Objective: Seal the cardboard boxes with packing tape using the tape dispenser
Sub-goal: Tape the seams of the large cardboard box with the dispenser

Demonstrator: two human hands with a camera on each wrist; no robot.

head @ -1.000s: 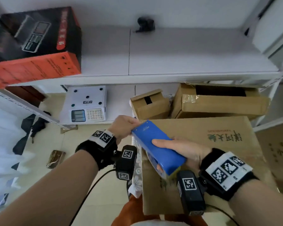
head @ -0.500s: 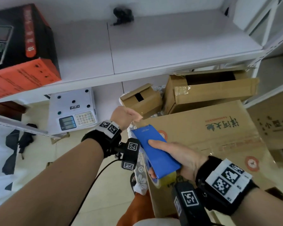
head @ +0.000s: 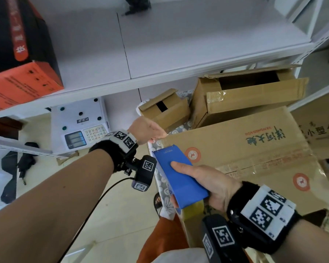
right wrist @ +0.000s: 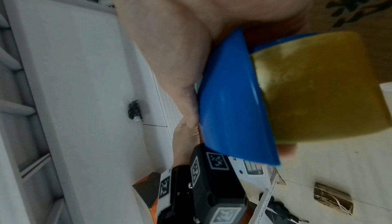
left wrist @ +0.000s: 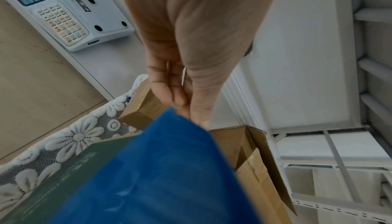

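Note:
A large cardboard box point(head: 245, 154) with green print lies in front of me, flaps closed. My right hand point(head: 180, 183) grips a blue tape dispenser point(head: 167, 158) over the box's left edge, thumb on top. Its yellowish tape roll point(head: 193, 207) shows below. In the right wrist view the dispenser point(right wrist: 231, 102) and roll point(right wrist: 318, 85) fill the frame. My left hand point(head: 157, 137) pinches the tape end at the box's far left corner, just beyond the dispenser's front. The left wrist view shows its fingers point(left wrist: 176, 93) pressed together above the blue dispenser point(left wrist: 165, 169).
A small open box point(head: 165, 111) and a bigger open box point(head: 245, 99) stand behind the large one. A white scale point(head: 80, 128) sits on the low shelf. On the white upper shelf point(head: 179, 44) stands a black and orange carton point(head: 17, 59). A flowered cloth point(left wrist: 70, 138) lies under the boxes.
My left hand has drawn away from the dispenser's front to the box's far left corner. The dispenser has come down closer to the box's left edge.

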